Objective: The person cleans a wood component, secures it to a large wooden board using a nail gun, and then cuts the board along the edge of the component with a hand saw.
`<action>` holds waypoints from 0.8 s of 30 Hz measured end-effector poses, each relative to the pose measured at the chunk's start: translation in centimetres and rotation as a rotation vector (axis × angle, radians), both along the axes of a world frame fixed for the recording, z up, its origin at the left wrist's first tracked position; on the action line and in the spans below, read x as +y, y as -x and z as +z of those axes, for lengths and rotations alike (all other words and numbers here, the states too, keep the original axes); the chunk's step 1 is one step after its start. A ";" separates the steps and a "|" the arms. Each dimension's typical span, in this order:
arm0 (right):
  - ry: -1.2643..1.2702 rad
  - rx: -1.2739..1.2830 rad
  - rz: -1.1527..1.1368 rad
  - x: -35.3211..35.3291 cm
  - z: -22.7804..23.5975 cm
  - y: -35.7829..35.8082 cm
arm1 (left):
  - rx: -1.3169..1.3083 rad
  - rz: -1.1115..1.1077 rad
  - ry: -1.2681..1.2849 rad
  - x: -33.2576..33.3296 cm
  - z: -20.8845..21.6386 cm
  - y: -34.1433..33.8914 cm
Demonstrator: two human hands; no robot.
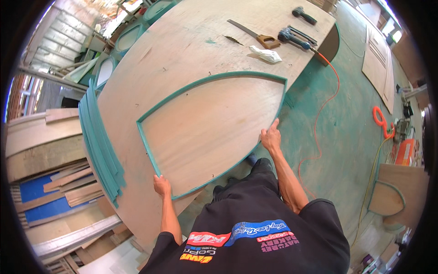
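A large pointed, arch-shaped wooden frame (185, 90) with a narrow teal-painted rim lies on the pale wooden work table (137, 59). Pale wood fills the space inside the rim; whether it is a panel or the tabletop, I cannot tell. My left hand (162, 186) is closed round the frame's straight end, near its lower corner. On the curved side closest to my body, my right hand (271, 137) grips the rim, index finger lying along it. Small dark nails or clips dot the wood around and within the frame.
Teal strips (98, 146) are stacked along the table's left edge. At the far side lie a handsaw (255, 35), a white crumpled cloth or bag (265, 54), a nail gun (296, 39) and another dark tool (304, 15). An orange hose (338, 82) trails across the green-stained floor.
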State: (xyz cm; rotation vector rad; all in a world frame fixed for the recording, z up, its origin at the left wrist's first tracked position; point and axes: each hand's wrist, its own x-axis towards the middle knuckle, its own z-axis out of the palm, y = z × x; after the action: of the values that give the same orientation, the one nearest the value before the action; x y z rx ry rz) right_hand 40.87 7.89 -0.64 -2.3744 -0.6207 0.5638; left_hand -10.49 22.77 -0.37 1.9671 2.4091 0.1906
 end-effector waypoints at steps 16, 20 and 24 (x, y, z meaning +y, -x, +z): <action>0.024 -0.167 0.051 3.2 -1.2 1.6 | 0.020 -0.021 0.049 6.5 -0.3 1.0; 0.043 -0.119 0.050 3.9 -1.1 1.9 | 0.053 -0.038 0.046 6.4 -1.1 2.4; 0.079 -0.206 0.056 3.9 -1.4 2.0 | 0.067 -0.084 0.036 6.4 -0.5 1.7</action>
State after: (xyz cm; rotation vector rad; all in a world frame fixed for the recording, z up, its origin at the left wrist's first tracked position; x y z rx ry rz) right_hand 38.82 11.80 -2.08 -2.5163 -0.7703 0.3760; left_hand -12.19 29.17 -0.91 2.0863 2.3460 0.0799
